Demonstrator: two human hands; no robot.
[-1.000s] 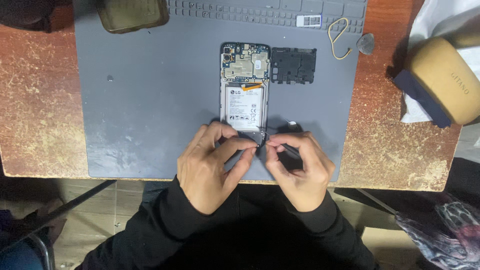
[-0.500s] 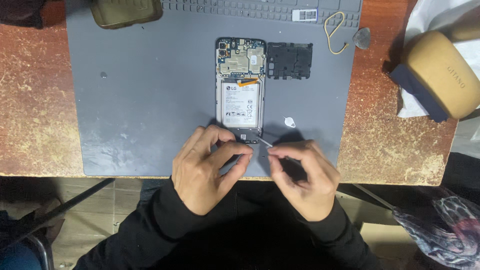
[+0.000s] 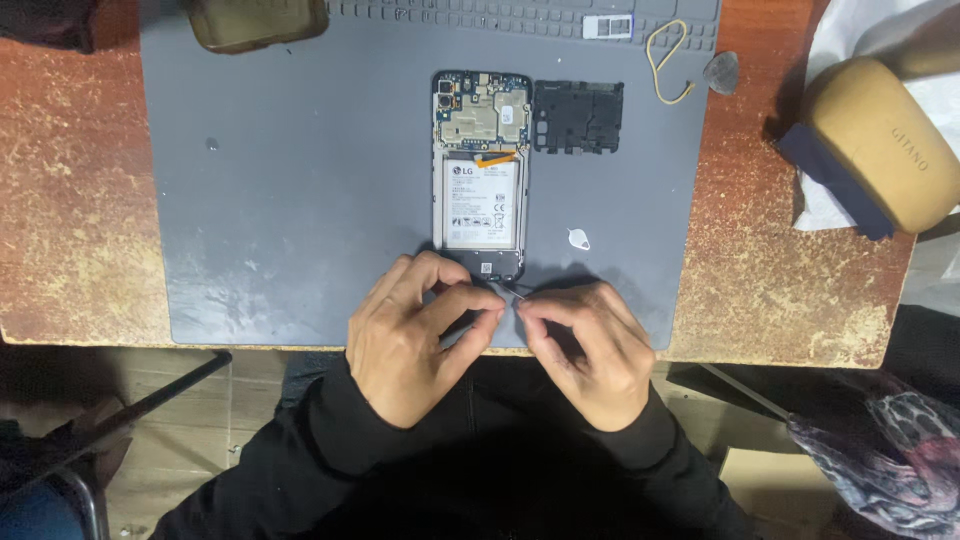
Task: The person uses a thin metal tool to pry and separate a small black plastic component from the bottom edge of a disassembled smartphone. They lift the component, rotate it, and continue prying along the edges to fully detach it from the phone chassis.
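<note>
Left hand: the left hand (image 3: 410, 335) sits at the near edge of the mat, just below the phone. Its fingers (image 3: 470, 320) are curled in, and the thumb and first finger are pinched close at the tips. I cannot tell what they pinch.

Right hand: the right hand (image 3: 590, 345) sits just beside the left one. Its fingers (image 3: 545, 310) are curled and pinched on a thin shiny metal tool (image 3: 512, 292). The tip of the tool points at the bottom end of the phone.

Phone: an opened black phone with its back cover off (image 3: 481, 175) lies flat in the middle of the mat, long side pointing away from the person. Its bottom end is right by the fingertips.

Inside the phone: a white flat battery (image 3: 482, 204) fills the middle part. A green and silver board (image 3: 483, 112) sits at the far end.

Loose part: a black plastic cover piece (image 3: 578, 116) lies just right of the phone's top.

Mat: a big grey rubber work mat (image 3: 300, 200) covers most of the worn brown table (image 3: 60, 200).

Small bits: a tiny white piece (image 3: 578, 239) lies right of the phone. A yellow wire loop (image 3: 665, 60) and a grey pick (image 3: 722, 72) lie at the far right corner.

Off to the right: a tan rounded case (image 3: 880, 140) rests at the table edge.
</note>
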